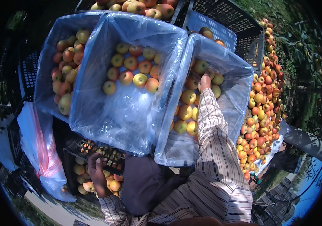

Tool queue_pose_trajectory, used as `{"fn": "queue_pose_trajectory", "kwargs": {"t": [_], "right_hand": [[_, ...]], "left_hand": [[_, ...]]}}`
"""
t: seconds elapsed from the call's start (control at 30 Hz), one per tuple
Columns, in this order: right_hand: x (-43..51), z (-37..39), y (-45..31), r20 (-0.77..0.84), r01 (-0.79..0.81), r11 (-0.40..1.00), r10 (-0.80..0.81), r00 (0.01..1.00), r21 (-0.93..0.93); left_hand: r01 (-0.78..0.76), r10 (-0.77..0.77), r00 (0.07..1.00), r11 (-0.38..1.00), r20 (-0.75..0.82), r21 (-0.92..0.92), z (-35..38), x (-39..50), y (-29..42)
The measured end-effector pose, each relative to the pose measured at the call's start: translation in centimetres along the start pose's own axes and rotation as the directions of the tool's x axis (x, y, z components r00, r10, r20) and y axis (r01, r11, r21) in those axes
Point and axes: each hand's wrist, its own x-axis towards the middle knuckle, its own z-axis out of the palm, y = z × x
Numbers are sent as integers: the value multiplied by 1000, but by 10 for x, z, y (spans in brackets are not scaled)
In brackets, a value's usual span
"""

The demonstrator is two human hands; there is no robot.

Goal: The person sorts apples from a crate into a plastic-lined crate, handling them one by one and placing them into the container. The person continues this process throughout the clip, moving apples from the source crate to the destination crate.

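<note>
My right hand (204, 82) reaches down into the right plastic-lined crate (231, 113), among the apples at its far end. A large green-yellow apple (201, 66) lies at its fingertips; whether the fingers grip one is hidden. Yellow-red apples (185, 112) lie along that crate's left side. My left hand (97, 169), its fingers bent, is at the edge of a black plastic crate (113, 166) low on the left, with apples under it; its hold is unclear. Between the hands stands a middle lined crate (115, 118), with rows of apples (131, 63) at its far end.
Another lined crate holding apples (68, 55) stands at left. Beside it hangs clear plastic with a pink tie (43, 147). A heap of apples (262, 113) runs down the right side. Black crates (225, 17) with apples stand at the far side.
</note>
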Motion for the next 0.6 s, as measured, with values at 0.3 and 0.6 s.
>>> {"fn": "queue_pose_trajectory", "kwargs": {"t": [0.3, 0.6], "right_hand": [[-75, -22, -9, 42, 127, 958, -121, 992, -255], [-214, 7, -22, 393, 334, 848, -166, 905, -411]], "left_hand": [[30, -133, 932, 956, -336, -293, -71, -42, -73], [198, -126, 895, 972, -427, 129, -93, -49, -182]]}}
